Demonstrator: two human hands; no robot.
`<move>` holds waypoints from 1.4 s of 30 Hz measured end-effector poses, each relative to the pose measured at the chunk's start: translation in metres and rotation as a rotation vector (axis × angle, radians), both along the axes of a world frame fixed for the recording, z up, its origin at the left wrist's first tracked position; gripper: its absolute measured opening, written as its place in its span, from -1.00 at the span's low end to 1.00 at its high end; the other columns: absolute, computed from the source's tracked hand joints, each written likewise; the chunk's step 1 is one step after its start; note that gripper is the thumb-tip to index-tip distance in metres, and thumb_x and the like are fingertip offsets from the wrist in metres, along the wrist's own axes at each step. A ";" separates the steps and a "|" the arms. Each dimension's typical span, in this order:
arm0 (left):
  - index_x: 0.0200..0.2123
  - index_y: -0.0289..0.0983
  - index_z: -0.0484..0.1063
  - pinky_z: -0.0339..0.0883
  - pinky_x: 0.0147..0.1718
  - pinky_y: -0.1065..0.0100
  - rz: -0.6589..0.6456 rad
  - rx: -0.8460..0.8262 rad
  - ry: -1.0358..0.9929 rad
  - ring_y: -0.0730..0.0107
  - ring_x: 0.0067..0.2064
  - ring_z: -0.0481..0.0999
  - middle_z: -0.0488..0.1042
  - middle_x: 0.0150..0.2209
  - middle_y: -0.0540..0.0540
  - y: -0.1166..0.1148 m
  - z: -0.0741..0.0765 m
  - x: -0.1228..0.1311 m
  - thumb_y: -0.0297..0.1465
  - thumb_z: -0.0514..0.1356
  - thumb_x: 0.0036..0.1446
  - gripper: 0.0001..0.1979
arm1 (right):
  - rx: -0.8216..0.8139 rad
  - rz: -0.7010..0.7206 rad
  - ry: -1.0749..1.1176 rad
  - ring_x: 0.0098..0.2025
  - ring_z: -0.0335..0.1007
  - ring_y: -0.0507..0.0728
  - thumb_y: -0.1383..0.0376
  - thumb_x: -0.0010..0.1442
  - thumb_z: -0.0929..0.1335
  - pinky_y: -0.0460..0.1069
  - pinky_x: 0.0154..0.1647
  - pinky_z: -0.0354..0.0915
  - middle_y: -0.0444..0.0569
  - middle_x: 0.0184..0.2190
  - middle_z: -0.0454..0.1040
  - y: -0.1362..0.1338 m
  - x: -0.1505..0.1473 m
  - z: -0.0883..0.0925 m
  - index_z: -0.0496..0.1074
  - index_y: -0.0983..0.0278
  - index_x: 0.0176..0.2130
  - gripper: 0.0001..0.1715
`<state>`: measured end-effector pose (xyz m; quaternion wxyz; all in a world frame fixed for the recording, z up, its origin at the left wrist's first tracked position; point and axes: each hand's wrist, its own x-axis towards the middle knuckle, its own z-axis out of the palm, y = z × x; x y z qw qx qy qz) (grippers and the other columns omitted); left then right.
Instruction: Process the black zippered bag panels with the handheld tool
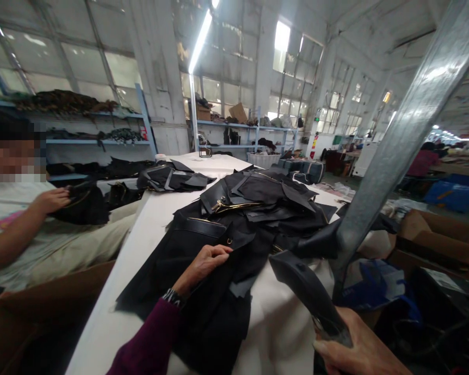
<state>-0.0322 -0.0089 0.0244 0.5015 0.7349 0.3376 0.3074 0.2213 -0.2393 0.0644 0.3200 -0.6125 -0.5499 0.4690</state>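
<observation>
On the white table, my left hand [206, 266] pinches the edge of a black fabric panel [203, 307] with a zipper pocket, near a small gold ring. The panel lies spread towards the front of the table. My right hand [352, 341], at the lower right, is closed around a black bag piece [307, 284], long and folded, its far end raised over the bare tabletop. Behind both hands rises a pile of black bag pieces [261, 195], one of them with an open gold zipper [234, 207]. My right fingertips are partly hidden by the piece.
A slanted metal post [398, 135] stands close on the right, with cardboard boxes [441, 234] and a blue bag [375, 284] beyond it. At the left, a seated co-worker's hand [52, 199] holds a black piece. Another black stack [174, 176] lies farther back.
</observation>
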 end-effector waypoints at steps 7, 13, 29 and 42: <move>-0.50 -0.36 0.52 0.30 -0.25 0.42 0.017 -0.483 -0.421 0.36 -0.27 0.47 0.54 -0.17 -0.16 0.009 -0.008 -0.017 -0.29 0.41 -0.20 -0.74 | 0.014 0.066 -0.026 -0.70 0.21 0.00 0.13 -0.01 0.31 -0.14 -0.69 0.07 -0.19 -0.74 0.31 0.030 -0.017 0.008 0.27 0.27 -0.41 -0.74; -0.32 -0.41 0.56 0.36 -0.32 0.49 0.015 -0.650 -0.628 0.43 -0.36 0.51 0.57 -0.37 -0.12 0.010 -0.003 -0.028 -0.38 0.42 -0.16 -0.71 | 0.039 0.132 0.053 -0.69 0.19 -0.04 0.19 0.01 0.34 -0.17 -0.68 0.07 -0.18 -0.72 0.34 0.060 -0.034 0.023 0.30 0.29 -0.45 -0.79; -0.44 -0.39 0.53 0.35 -0.39 0.53 -0.086 -0.655 -0.759 0.48 -0.44 0.48 0.52 -0.45 -0.08 0.008 -0.001 -0.035 -0.38 0.39 -0.11 -0.81 | 0.185 0.035 -0.017 -0.70 0.19 -0.02 0.05 0.03 0.37 -0.13 -0.64 0.14 -0.14 -0.74 0.35 0.116 -0.048 0.056 0.28 0.28 -0.55 -0.62; -0.35 -0.34 0.56 0.34 -0.36 0.51 -0.035 -0.660 -0.794 0.45 -0.41 0.48 0.54 -0.44 -0.07 0.008 -0.005 -0.037 -0.35 0.39 -0.10 -0.78 | 0.087 0.192 0.050 -0.67 0.14 -0.04 0.13 0.03 0.35 -0.14 -0.61 0.06 -0.19 -0.73 0.34 0.109 -0.063 0.048 0.30 0.30 -0.45 -0.73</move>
